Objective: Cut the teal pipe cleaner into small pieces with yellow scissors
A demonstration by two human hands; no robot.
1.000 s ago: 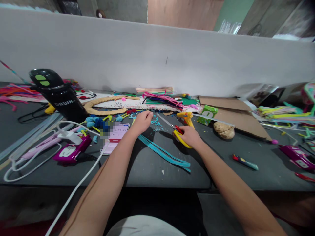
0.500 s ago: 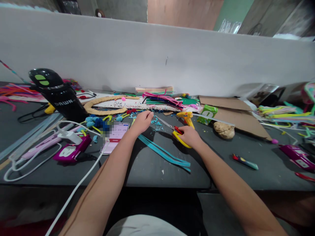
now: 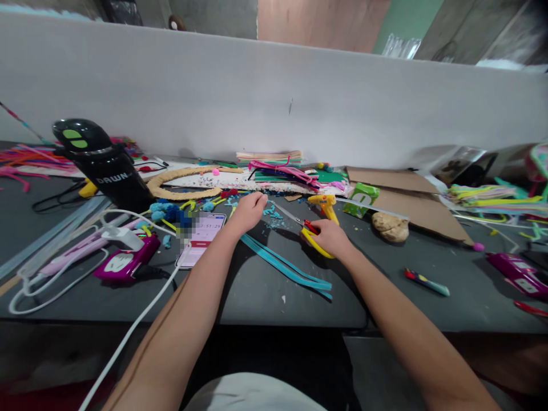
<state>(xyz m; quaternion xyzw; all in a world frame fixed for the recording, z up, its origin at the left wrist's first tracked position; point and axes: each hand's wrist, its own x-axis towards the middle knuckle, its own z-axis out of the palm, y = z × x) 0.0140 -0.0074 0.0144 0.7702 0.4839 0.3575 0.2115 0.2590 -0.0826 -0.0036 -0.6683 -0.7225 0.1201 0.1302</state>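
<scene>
My right hand [image 3: 331,237] is closed around the yellow and red handles of a pair of scissors [image 3: 290,214]. The blades point left toward my left hand [image 3: 249,210], whose fingers are pressed together near the tips. Whatever those fingers pinch is too small or hidden. Short light-blue snippets [image 3: 274,212] and fine blue fluff lie on the table beside the blades. Several long light-blue strips [image 3: 286,264], which look like pipe cleaners, stretch from behind my left wrist toward the front right.
On the left stand a black bottle [image 3: 115,171], a phone [image 3: 203,237] and a purple power socket [image 3: 128,260] with white cable. A yellow glue gun [image 3: 325,204], green box [image 3: 362,200], tan lump [image 3: 389,226] and cutter knife [image 3: 427,282] lie right. Behind is cardboard [image 3: 419,211].
Both hands and the scissors stay almost where they were. The phone's timer has advanced by one second.
</scene>
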